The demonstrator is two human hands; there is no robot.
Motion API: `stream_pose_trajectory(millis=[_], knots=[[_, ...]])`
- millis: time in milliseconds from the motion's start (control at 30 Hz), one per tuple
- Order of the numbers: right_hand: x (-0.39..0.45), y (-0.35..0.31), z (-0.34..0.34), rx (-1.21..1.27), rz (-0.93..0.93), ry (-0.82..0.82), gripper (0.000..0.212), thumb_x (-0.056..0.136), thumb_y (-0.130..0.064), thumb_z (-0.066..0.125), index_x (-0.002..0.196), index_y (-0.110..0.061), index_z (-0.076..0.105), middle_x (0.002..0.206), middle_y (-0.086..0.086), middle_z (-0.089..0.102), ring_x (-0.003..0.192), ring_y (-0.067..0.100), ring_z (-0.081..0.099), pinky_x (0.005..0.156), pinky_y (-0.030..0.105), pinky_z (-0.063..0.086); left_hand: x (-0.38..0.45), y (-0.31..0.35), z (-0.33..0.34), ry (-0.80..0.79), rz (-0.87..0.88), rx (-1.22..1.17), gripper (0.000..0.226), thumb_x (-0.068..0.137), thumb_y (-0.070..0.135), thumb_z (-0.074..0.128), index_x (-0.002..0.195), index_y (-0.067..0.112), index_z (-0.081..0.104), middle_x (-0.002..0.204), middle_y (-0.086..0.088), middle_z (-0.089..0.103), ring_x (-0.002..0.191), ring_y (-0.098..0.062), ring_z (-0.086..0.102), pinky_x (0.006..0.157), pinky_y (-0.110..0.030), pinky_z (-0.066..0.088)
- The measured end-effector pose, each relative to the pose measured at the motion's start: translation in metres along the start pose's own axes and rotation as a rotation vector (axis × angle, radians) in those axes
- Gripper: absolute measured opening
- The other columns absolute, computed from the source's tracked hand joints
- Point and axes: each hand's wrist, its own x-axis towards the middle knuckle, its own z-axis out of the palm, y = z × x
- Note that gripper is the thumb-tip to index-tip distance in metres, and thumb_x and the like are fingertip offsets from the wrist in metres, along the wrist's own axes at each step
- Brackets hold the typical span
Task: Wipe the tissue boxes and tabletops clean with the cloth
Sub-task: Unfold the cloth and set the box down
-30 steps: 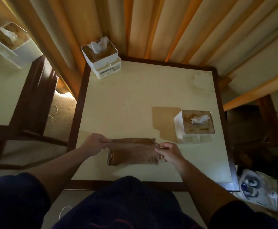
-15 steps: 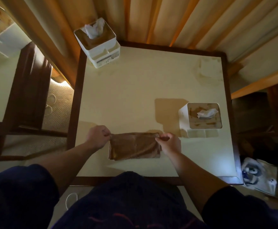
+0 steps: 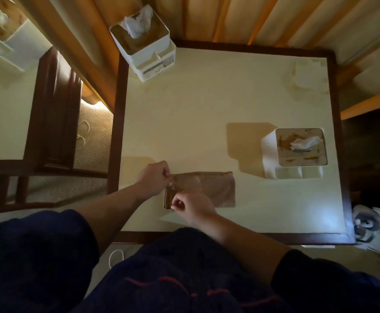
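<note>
Pinching brown cloth on table with left hand and right hand; loose grip could undo fold.

We can't read any text here. Far tissue box has label on front with small print, way too blurry for us to make out.

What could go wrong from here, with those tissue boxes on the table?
1. The far tissue box overhangs the table's back-left corner; a careless wipe might knock it off.
2. The stained box sits beside the brown cloth, which both hands pinch; unfolding could bump it.
</note>
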Motion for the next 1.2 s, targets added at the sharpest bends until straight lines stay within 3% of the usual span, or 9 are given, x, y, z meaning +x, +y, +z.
stream_pose_trajectory(millis=[200, 300, 467, 600, 700, 767, 900, 1067, 1200], knots=[[0.008, -0.016, 0.013, -0.16, -0.056, 0.008, 0.026, 0.101, -0.042, 0.066, 0.113, -0.02, 0.07, 0.111, -0.001, 0.072, 0.098, 0.022, 0.068, 0.081, 0.039, 0.058, 0.004, 0.004, -0.004, -0.029, -0.088, -0.062, 0.013, 0.09, 0.019, 0.077, 0.083, 0.024, 0.069, 0.084, 0.007, 0.069, 0.08, -0.01, 0.064, 0.06, -0.022, 0.044], [0.007, -0.02, 0.012, -0.257, -0.104, -0.003, 0.038, 0.099, -0.049, 0.066, 0.117, -0.016, 0.067, 0.115, 0.001, 0.07, 0.1, 0.023, 0.067, 0.079, 0.038, 0.056, 0.005, 0.008, -0.005, -0.059, -0.121, -0.086, 0.015, 0.086, 0.02, 0.083, 0.078, 0.02, 0.07, 0.081, 0.004, 0.07, 0.078, -0.015, 0.065, 0.06, -0.024, 0.045], [0.006, -0.023, 0.007, -0.314, -0.135, -0.023, 0.026, 0.107, -0.032, 0.054, 0.115, -0.012, 0.068, 0.112, 0.006, 0.071, 0.099, 0.028, 0.069, 0.07, 0.036, 0.046, 0.004, 0.016, -0.009, -0.083, -0.154, -0.098, 0.02, 0.089, 0.022, 0.082, 0.073, 0.018, 0.071, 0.075, 0.005, 0.069, 0.071, -0.013, 0.063, 0.057, -0.023, 0.044], [-0.005, -0.011, 0.004, -0.138, 0.003, 0.057, 0.018, 0.096, -0.033, 0.065, 0.106, -0.019, 0.065, 0.096, -0.001, 0.072, 0.086, 0.022, 0.07, 0.075, 0.039, 0.061, 0.005, 0.025, -0.009, -0.085, -0.209, -0.131, 0.02, 0.089, 0.025, 0.082, 0.083, 0.007, 0.075, 0.075, -0.004, 0.068, 0.064, -0.015, 0.057, 0.058, -0.026, 0.042], [-0.019, 0.002, 0.002, 0.008, 0.088, 0.137, 0.021, 0.091, -0.038, 0.068, 0.106, -0.024, 0.067, 0.091, -0.007, 0.072, 0.081, 0.014, 0.068, 0.072, 0.037, 0.06, 0.007, 0.039, -0.006, -0.042, -0.247, -0.173, 0.015, 0.088, 0.023, 0.081, 0.093, 0.013, 0.071, 0.088, -0.007, 0.07, 0.077, -0.023, 0.063, 0.065, -0.031, 0.049], [-0.03, 0.011, -0.002, 0.133, 0.141, 0.175, 0.019, 0.087, -0.041, 0.07, 0.099, -0.026, 0.067, 0.086, -0.009, 0.072, 0.077, 0.009, 0.067, 0.068, 0.034, 0.058, 0.007, 0.054, -0.002, -0.032, -0.237, -0.218, 0.018, 0.087, 0.022, 0.081, 0.101, 0.019, 0.069, 0.09, -0.008, 0.071, 0.075, -0.026, 0.066, 0.065, -0.032, 0.051], [-0.052, 0.035, -0.014, 0.444, 0.25, 0.23, 0.02, 0.085, -0.039, 0.078, 0.084, -0.025, 0.064, 0.074, -0.008, 0.07, 0.066, 0.006, 0.065, 0.06, 0.024, 0.048, 0.009, 0.091, 0.012, -0.013, -0.149, -0.179, 0.003, 0.085, 0.019, 0.083, 0.084, 0.019, 0.08, 0.077, 0.005, 0.071, 0.073, -0.012, 0.064, 0.053, -0.022, 0.043], [-0.072, 0.069, -0.022, 0.669, 0.379, 0.27, 0.018, 0.086, -0.037, 0.081, 0.087, -0.022, 0.07, 0.079, -0.004, 0.073, 0.068, 0.007, 0.065, 0.062, 0.024, 0.047, 0.018, 0.135, 0.04, 0.003, -0.19, -0.217, 0.016, 0.076, 0.023, 0.093, 0.074, 0.012, 0.081, 0.07, 0.005, 0.071, 0.065, -0.002, 0.06, 0.044, -0.01, 0.036], [-0.083, 0.094, -0.026, 0.767, 0.497, 0.283, 0.019, 0.087, -0.038, 0.082, 0.083, -0.021, 0.075, 0.078, -0.008, 0.078, 0.071, 0.006, 0.071, 0.066, 0.021, 0.051, 0.024, 0.163, 0.061, -0.029, -0.254, -0.23, 0.025, 0.074, 0.029, 0.094, 0.078, 0.007, 0.08, 0.072, -0.003, 0.074, 0.066, -0.012, 0.068, 0.052, -0.023, 0.05]])
